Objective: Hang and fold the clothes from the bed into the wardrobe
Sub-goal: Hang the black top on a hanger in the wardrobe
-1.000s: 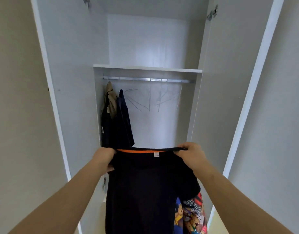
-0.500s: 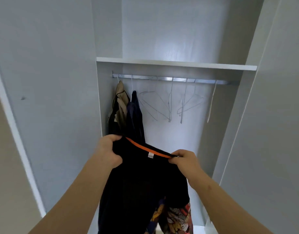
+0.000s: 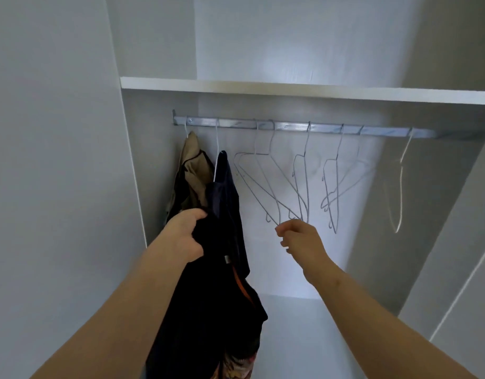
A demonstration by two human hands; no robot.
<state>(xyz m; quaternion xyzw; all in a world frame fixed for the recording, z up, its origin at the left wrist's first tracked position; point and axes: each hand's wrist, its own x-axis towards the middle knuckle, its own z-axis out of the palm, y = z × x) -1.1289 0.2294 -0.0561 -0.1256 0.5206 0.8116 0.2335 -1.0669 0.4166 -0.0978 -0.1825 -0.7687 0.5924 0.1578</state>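
Legible text: none
Item 1: small pale tag on the black garment, centre of the frame, too small and blurred to read
Item 2: multicoloured print at the garment's lower edge, bottom centre of the frame, shows colours only, with no letters or numbers made out
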